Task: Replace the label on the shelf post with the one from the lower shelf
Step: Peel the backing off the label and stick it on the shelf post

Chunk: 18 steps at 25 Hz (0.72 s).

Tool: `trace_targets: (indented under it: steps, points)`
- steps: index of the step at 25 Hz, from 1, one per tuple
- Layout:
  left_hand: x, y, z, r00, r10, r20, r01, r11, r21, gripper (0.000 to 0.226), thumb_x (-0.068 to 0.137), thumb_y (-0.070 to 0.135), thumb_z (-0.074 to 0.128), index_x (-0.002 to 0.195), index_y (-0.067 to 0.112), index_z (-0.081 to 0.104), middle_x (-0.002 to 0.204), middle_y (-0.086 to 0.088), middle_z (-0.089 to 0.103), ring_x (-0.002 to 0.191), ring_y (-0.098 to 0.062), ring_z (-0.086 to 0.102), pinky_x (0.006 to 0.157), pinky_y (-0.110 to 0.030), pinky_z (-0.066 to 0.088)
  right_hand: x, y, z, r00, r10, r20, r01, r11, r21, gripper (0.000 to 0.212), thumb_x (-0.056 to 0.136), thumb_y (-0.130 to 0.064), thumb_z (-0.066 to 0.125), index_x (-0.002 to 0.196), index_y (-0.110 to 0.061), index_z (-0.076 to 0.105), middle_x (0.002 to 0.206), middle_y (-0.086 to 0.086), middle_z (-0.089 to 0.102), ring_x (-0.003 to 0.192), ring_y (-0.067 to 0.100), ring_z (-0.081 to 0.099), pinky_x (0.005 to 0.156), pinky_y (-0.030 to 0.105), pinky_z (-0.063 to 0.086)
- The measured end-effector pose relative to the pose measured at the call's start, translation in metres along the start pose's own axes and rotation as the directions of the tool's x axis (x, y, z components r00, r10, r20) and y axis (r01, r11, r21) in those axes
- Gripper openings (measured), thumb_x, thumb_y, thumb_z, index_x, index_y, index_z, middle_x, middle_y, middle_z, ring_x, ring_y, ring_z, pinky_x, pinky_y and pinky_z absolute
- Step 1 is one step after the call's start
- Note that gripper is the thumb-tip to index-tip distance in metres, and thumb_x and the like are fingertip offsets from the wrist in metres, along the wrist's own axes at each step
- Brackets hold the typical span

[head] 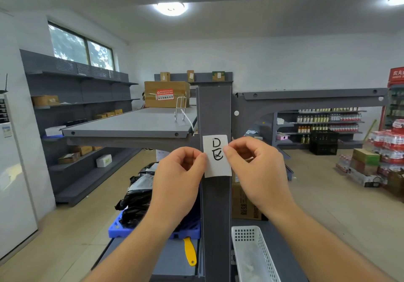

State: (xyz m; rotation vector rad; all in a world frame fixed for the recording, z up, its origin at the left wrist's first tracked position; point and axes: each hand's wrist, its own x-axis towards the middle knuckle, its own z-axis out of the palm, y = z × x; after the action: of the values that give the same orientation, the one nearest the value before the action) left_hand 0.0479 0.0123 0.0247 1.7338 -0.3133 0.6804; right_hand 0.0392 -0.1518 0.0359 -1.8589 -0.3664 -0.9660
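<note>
A white paper label [216, 156] with black hand-drawn marks lies flat against the grey shelf post [215, 205], at the height of the upper shelf. My left hand [179, 170] pinches the label's left edge between thumb and forefinger. My right hand [255, 170] pinches its right edge the same way. Both hands are at the post, one on each side. On the lower shelf, a yellow plastic scraper [189, 252] lies left of the post. No second label is visible on the lower shelf.
A white perforated basket [254, 253] stands on the lower shelf right of the post. A blue pallet [122, 229] with black bags sits on the left. The grey upper shelf [131, 124] carries a cardboard box and a wire hook. Stocked shelves and crates stand at the right.
</note>
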Motion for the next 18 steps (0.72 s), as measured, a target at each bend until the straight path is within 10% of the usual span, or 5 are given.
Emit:
trace_targets:
  steps: [18]
  points:
    - [0.0022, -0.0090, 0.0032, 0.999, -0.014, -0.048, 0.014, 1.000, 0.015, 0.013, 0.096, 0.026, 0.071, 0.084, 0.030, 0.071, 0.084, 0.003, 0.078, 0.082, -0.017, 0.074, 0.072, -0.043, 0.064, -0.0023, 0.0063, 0.0062, 0.995, -0.083, -0.056, 0.077, 0.992, -0.101, 0.008, 0.095, -0.025, 0.071, 0.093, -0.021, 0.077, 0.079, -0.012, 0.073, 0.080, 0.009, 0.068, 0.066, 0.019, 0.056]
